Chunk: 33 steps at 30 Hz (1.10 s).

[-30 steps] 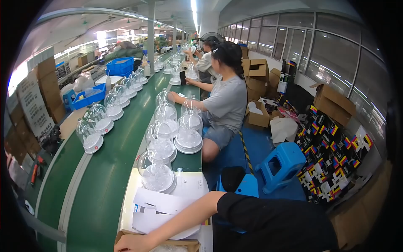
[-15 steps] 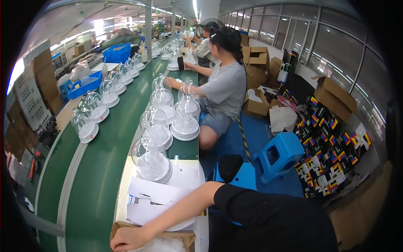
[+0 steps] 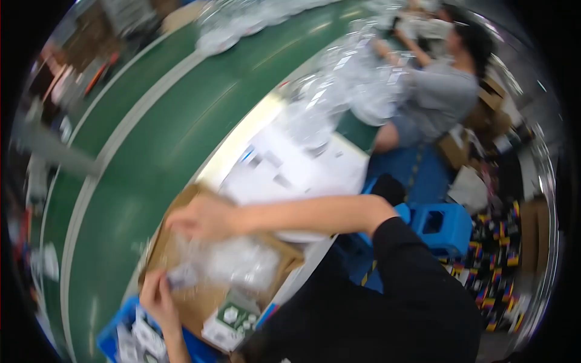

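An open brown cardboard box [image 3: 200,296] sits at the near edge of the green conveyor belt [image 3: 151,151], holding crumpled clear plastic bags [image 3: 233,261]. The right hand [image 3: 203,219] rests over the bags, grip blurred; the left hand [image 3: 158,296] pinches the bags' left end.

A green conveyor belt [image 3: 175,121] curves from lower left to the top of the frame. White sheets [image 3: 284,169] lie at centre, blurred clear glass covers [image 3: 357,85] above them. A seated person in a grey shirt [image 3: 442,97] is upper right. A blue stool [image 3: 439,227] stands at right, cardboard boxes [image 3: 490,121] beyond.
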Motion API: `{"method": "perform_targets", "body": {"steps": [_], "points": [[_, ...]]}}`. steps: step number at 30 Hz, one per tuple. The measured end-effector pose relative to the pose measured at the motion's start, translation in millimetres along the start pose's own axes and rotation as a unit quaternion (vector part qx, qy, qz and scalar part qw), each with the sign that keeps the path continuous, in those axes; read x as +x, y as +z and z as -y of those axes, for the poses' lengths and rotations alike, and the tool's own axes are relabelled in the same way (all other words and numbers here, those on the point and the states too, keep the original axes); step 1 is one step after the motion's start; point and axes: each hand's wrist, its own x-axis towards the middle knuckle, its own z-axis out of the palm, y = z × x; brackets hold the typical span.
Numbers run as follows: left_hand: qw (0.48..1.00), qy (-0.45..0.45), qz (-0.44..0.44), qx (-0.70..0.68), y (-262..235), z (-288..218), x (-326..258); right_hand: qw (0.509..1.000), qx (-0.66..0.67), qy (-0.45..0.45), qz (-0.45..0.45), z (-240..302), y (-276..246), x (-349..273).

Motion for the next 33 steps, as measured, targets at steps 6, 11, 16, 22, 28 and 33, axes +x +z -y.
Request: {"method": "perform_targets", "body": {"steps": [6, 11, 16, 22, 28, 33], "points": [[0.994, -0.087, 0.006, -0.066, -3, 17, -12, 0.999, 0.004, -0.034, -0.026, -5, 10, 2], [0.993, -0.081, -0.007, -0.082, -2, 11, -9, 0.999, 0.019, -0.035, 0.003, -3, 7, 1], [0.999, 0.016, -0.038, 0.029, 0, 5, -6, 0.996, -0.041, -0.080, 0.016, -11, 7, 0], [0.993, 0.028, -0.114, 0.025, 19, 17, -14, 0.996, -0.034, -0.086, 0.016, -11, 15, -9], [0.949, 0.313, 0.047, -0.014, 0, 74, 2, 0.983, -0.083, -0.156, 0.045, -19, 23, -8], [0.965, 0.006, 0.240, -0.106, -10, 95, 5, 0.986, -0.048, -0.158, 0.017, -19, 17, -4]]}}
